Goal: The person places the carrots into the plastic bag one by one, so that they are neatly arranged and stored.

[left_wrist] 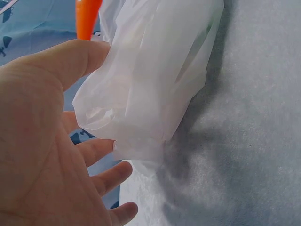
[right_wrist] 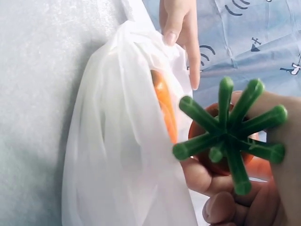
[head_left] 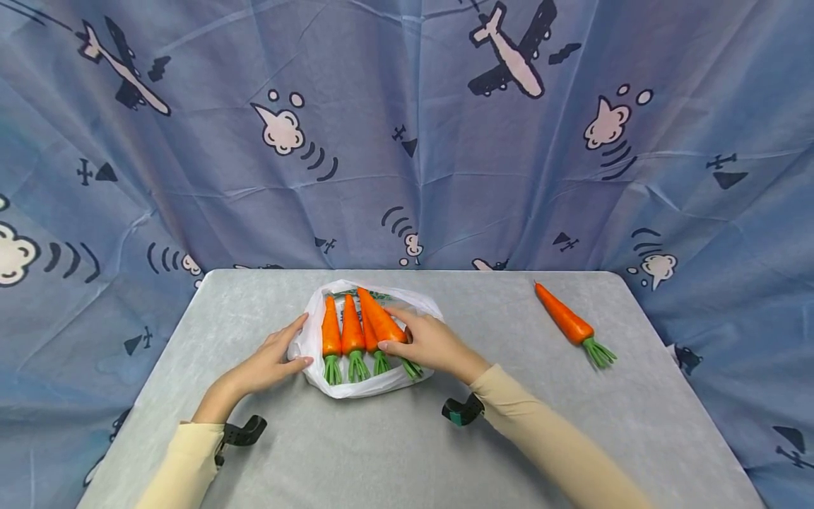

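A white plastic bag (head_left: pixel 346 389) lies spread on the table with several orange carrots (head_left: pixel 352 326) in it, their green stalks toward me. Over its right part, my right hand (head_left: pixel 439 346) grips one more carrot (head_left: pixel 380 318) near its thick end. That carrot's green stalk stubs (right_wrist: pixel 228 134) face the camera in the right wrist view and hide part of the fingers. My left hand (head_left: pixel 270 360) is at the bag's left edge, fingers spread and loosely bent. In the left wrist view its thumb (left_wrist: pixel 89 56) touches the white plastic.
Another carrot (head_left: pixel 564 315) lies by itself on the right side of the grey table (head_left: pixel 509 311). Behind the table hangs a blue curtain (head_left: pixel 356 141) printed with planes and clouds. Dark bands with camera mounts (head_left: pixel 463 410) sit at both wrists.
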The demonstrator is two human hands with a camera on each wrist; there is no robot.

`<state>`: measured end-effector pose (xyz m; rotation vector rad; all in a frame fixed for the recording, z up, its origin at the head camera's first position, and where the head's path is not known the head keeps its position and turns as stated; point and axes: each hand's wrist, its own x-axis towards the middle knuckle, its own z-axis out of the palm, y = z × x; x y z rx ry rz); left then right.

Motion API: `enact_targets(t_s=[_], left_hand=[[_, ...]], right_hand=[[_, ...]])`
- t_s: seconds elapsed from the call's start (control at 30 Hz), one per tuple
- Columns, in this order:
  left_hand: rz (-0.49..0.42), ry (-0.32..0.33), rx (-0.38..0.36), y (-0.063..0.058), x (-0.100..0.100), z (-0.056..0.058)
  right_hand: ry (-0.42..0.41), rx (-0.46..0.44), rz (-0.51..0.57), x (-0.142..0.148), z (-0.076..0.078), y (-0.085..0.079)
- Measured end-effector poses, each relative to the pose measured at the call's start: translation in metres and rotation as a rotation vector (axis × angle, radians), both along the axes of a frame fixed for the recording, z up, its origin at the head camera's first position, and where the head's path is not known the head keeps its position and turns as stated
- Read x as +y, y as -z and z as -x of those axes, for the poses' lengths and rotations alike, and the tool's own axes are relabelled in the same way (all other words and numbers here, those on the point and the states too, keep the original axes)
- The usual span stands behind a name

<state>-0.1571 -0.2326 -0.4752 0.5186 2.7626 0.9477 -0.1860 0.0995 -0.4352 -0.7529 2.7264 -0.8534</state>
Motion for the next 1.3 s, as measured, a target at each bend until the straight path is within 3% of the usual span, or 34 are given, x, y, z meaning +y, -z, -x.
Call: enact_targets(t_s=[0.53, 0.83, 1.3], left_hand=[[0.009, -0.001, -0.010, -0.001, 0.000, 0.001], [0.000, -0.004, -0.021, -0.001, 0.000, 0.002], [-0.005, -0.001, -0.010, 0.002, -0.001, 0.002]], right_hand=[[0.061, -0.023, -0.083, -0.007, 0.014, 0.017], [0.127, -0.071, -0.084, -0.006, 0.024, 0.018], [0.165, -0.099, -0.083, -0.007, 0.031, 0.025]])
